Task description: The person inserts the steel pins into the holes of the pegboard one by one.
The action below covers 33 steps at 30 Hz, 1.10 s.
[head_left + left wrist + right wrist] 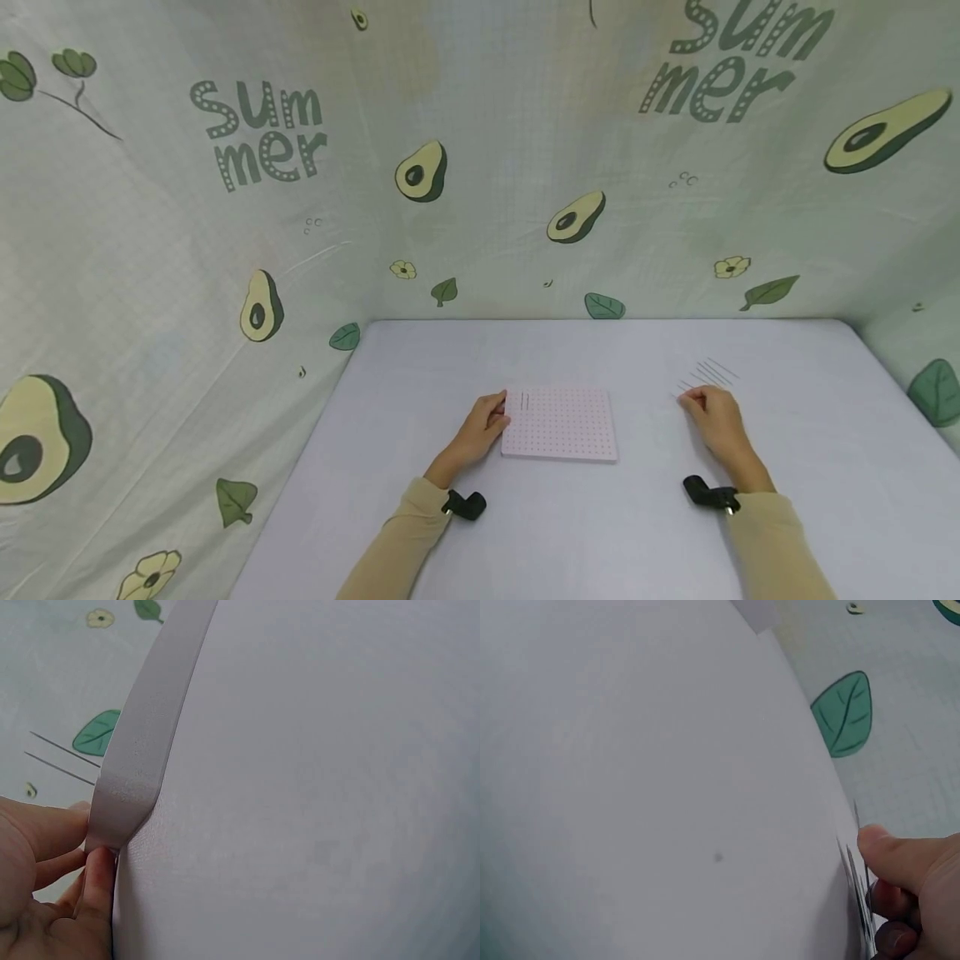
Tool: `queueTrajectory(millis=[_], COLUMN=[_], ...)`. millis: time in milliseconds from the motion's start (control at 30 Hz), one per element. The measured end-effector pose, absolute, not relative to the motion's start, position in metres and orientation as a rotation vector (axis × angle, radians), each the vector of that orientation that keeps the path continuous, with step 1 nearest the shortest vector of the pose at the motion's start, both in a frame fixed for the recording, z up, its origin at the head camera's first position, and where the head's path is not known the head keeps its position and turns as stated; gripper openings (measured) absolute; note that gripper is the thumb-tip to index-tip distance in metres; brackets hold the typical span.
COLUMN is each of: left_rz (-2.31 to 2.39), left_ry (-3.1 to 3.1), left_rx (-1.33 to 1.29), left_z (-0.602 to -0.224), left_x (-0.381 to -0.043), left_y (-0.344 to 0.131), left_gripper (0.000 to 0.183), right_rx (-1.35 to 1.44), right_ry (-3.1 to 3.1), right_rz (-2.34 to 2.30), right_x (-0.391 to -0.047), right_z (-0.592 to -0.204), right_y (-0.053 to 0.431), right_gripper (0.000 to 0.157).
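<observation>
A pale pink board [562, 433] with rows of small holes lies on the table. Two thin dark needle-like pins [522, 400] stand upright in it near its far left corner. My left hand [476, 429] grips the board's left edge, its thumb and fingertips at the corner in the left wrist view. On the right, my right hand [716, 423] is low over a row of several similar loose pins [714, 373]. Between its thumb and curled fingers it pinches one thin pin [856, 814], whose tip sticks out past the thumb.
The white table [442, 367] ends at a fabric backdrop [495, 275] printed with avocados and leaves. A black wrist camera [467, 505] sits at the left wrist and another black camera [708, 493] at the right.
</observation>
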State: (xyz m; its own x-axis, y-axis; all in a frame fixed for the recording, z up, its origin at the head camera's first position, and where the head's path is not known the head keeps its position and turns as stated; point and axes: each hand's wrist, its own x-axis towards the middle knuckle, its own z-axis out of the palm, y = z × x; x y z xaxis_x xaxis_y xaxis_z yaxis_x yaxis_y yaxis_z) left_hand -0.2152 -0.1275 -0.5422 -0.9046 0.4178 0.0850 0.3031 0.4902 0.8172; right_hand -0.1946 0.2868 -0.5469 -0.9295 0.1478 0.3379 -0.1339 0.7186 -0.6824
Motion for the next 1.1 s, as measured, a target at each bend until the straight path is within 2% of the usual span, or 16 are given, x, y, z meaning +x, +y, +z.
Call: queueTrajectory(millis=[200, 400, 600, 833, 1100], left_rz=[1.404, 1.407, 1.427, 1.388, 1.39], left_ry=[2.602, 2.602, 2.601, 2.615, 2.611], left_rx=[0.646, 0.655, 0.655, 0.67, 0.671], left_z=[-0.543, -0.543, -0.543, -0.544, -0.544], left_x=[-0.216, -0.216, -0.215, -0.216, -0.216], left_y=[-0.127, -0.127, -0.127, -0.128, -0.128], left_gripper=[0.051, 0.051, 0.051, 0.051, 0.051], right_rx=[-0.093, -0.051, -0.059, 0.02, 0.07], right_ry=[-2.574, -2.549, -2.547, -2.25, -2.301], right_rz=[1.145, 1.231, 1.373, 1.918, 1.808], right_x=[-0.191, -0.19, -0.191, -0.195, -0.2], right_z=[-0.541, -0.538, -0.534, -0.53, -0.525], right_y=[0.288, 0.286, 0.284, 0.272, 0.252], right_gripper=[0.026, 0.029, 0.038, 0.033, 0.033])
